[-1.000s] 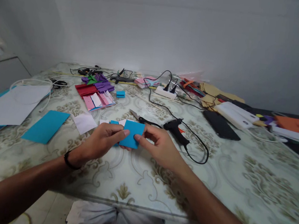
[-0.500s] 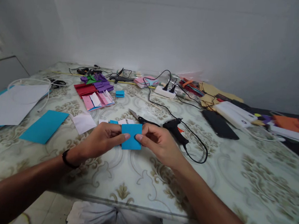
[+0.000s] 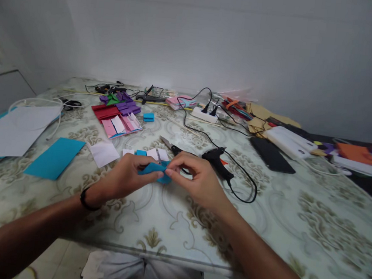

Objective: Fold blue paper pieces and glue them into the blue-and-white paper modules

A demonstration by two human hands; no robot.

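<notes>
A small piece of blue paper point(image 3: 152, 168) is held between both hands above the table, tilted and bent. My left hand point(image 3: 130, 171) pinches its left side with the thumb on top. At the right edge, my right hand point(image 3: 197, 175) grips the paper between thumb and fingertips. Just behind the hands lie small white paper pieces point(image 3: 157, 154) and a small blue piece point(image 3: 141, 152). Scissors point(image 3: 174, 147) with black handles rest beyond my right hand, next to a black glue gun point(image 3: 218, 162).
To the left are a blue sheet point(image 3: 55, 157), a white square point(image 3: 104, 154) and large white sheets point(image 3: 16, 129). Folded pink and red papers point(image 3: 118, 124) sit further back. A white power strip point(image 3: 204, 114), a black phone point(image 3: 272, 154) and loose cables lie at the right.
The blue paper, flat and facing me before, has been tilted and bent between my fingers. My right hand has shifted slightly left over it.
</notes>
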